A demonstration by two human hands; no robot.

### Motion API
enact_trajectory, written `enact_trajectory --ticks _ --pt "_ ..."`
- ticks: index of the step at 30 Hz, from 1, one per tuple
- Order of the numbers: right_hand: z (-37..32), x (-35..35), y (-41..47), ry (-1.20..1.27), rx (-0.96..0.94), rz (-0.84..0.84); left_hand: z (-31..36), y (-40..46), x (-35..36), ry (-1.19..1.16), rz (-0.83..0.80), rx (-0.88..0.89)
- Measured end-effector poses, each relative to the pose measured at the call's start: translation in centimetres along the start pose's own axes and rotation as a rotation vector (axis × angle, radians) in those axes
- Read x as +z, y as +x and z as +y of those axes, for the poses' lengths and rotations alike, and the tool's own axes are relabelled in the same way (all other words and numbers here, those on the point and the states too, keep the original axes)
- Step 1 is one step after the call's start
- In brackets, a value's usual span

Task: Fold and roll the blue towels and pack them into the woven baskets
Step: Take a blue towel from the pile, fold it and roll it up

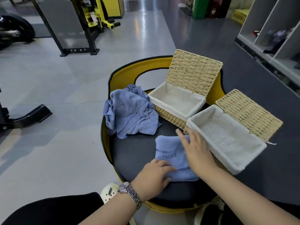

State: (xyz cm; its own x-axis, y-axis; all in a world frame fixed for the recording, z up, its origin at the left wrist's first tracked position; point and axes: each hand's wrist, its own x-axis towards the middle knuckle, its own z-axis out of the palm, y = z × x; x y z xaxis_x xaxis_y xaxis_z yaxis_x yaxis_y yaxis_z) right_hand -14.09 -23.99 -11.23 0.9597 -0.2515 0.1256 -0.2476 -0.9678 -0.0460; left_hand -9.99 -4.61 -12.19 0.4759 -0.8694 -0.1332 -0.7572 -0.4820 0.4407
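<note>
Nearest the viewer, the left hand [155, 173] lies flat on the near left corner of the folded towel [170, 159], fingers straight and pressing the cloth; a metal wristwatch [129, 193] sits on its wrist. The folded towel, blue and printed "FITNESS", rests on the dark round seat [134, 153] that serves as the desk. The right hand [196, 150] lies over the right edge of the folded towel, fingers extended and spread, its grip open and holding nothing. Just right of the folded towel stands the near basket [227, 140], white-lined, lid thrown back, its rim beside the right hand. Beyond the folded towel, to the left, lies the crumpled towel [129, 112], a loose blue heap. Beyond and right of the folded towel stands the far basket [177, 101], also lined, its lid upright, touching the crumpled towel.
</note>
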Motion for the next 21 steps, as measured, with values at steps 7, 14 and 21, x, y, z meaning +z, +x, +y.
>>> enact_trajectory --ticks 7,14,21 --pt "-0.2 1.4 1.5 -0.070 -0.118 -0.210 -1.5 -0.8 0.8 0.322 0.168 0.061" --pt "-2.1 -2.7 -0.4 0.074 0.135 -0.653 -4.3 0.1 -2.5 0.309 0.228 -0.228" --pt "-1.8 -0.1 1.2 0.636 0.348 -0.277 -5.2 1.5 -2.2 0.105 0.175 -0.324"
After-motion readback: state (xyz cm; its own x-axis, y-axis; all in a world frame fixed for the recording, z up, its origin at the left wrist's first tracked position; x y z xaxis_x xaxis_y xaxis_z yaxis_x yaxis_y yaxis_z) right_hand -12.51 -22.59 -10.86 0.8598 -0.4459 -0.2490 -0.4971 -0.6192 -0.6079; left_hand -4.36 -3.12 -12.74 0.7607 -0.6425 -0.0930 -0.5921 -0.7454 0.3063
